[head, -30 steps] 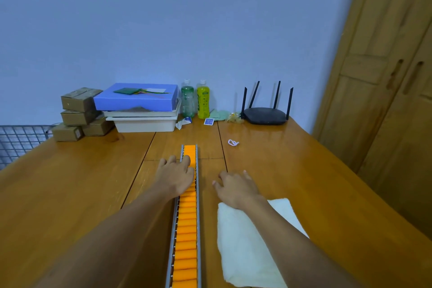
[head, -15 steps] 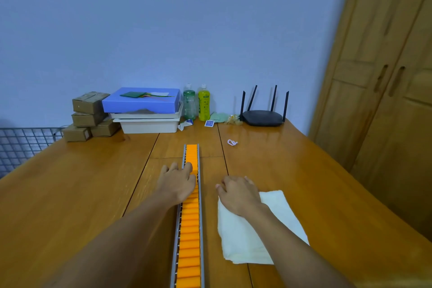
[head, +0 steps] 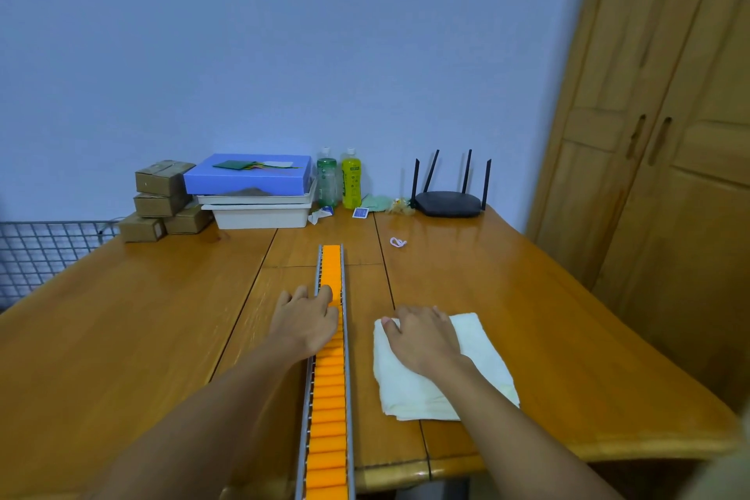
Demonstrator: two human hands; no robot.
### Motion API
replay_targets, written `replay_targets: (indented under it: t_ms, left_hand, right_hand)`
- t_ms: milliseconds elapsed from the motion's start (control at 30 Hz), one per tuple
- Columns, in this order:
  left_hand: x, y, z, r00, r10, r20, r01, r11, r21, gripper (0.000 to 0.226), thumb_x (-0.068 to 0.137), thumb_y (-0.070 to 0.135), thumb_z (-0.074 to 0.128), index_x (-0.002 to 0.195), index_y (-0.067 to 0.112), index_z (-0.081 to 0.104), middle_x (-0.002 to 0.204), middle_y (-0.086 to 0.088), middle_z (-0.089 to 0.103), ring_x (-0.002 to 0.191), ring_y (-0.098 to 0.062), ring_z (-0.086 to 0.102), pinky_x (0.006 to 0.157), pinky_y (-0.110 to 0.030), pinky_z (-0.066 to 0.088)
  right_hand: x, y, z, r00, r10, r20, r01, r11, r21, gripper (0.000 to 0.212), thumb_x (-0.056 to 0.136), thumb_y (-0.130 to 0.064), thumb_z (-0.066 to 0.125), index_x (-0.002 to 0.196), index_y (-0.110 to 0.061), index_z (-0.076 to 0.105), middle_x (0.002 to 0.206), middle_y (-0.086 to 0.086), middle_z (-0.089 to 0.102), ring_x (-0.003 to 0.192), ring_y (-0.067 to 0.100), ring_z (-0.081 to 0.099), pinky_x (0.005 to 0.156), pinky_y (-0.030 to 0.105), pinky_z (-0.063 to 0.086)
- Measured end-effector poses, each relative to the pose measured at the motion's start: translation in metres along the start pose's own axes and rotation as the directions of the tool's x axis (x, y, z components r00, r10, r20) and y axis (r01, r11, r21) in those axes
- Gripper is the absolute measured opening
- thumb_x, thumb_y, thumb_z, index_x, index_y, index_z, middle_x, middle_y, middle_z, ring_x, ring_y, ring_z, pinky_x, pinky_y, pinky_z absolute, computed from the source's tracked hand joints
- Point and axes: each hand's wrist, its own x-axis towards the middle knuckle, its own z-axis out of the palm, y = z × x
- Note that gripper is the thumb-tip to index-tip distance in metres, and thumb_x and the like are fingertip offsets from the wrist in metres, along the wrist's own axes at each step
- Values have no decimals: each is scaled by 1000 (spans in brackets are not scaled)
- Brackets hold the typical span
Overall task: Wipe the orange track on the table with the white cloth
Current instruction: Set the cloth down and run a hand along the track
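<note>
Changes since the earlier frames: the right hand (head: 426, 339), which a second before lay mostly on bare wood past the cloth's far edge, had come back onto the white cloth (head: 479, 369) and lay palm-down on its far left corner. More of the cloth showed, and the near edge of the table (head: 121, 337) had come into view. The left hand (head: 306, 321) had kept its place on the track.

Orange track (head: 329, 410): long strip of orange segments in grey rails, laid lengthwise down the middle of the table, far end short of the clutter at the wall.

Left hand: flat, fingers extended, grasping nothing, resting across the track's left rail and orange surface.

Right hand: flat on the cloth, fingers slightly curled over its far edge; whether they pinched the fabric could not be told.

White cloth: folded, on the table just right of the track, not touching it.

Hidden or cut off: the track's near end ran out of frame at the bottom; the stretch beneath the left hand was covered. The right forearm hid the cloth's middle. Small items near the router (head: 448, 202) and two bottles (head: 351, 179) were too small to identify.
</note>
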Motion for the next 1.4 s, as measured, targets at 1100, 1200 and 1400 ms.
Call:
replay_targets:
  t_ms: [1100,1200,1400]
  left_hand:
    - [-107,24,-15,1000,10,-15,-10,1000,-12,33,103,37,24,121,23,48,107,-1,60,108,-18,45,98,-41,31]
    - [-121,28,-19,999,24,-24,-24,1000,-3,34,103,37,24,121,22,49,108,-2,60,109,-18,45,97,-41,31]
    - [-152,34,-23,999,28,-27,-28,1000,6,34,103,37,23,121,23,49,108,-1,61,110,-17,45,97,-40,30]
  right_hand:
    - [-93,-8,-10,999,27,-25,-28,999,-43,59,105,-51,28,151,-17,43,158,5,40,145,25,34,119,39,23]
    - [-102,-11,-12,999,31,-22,-32,999,-22,60,105,-52,28,152,-17,40,162,6,35,147,25,30,120,40,21]
    - [-124,-15,-15,998,52,-38,-54,998,-38,61,105,-53,28,154,-18,38,163,6,32,149,26,29,121,42,19]
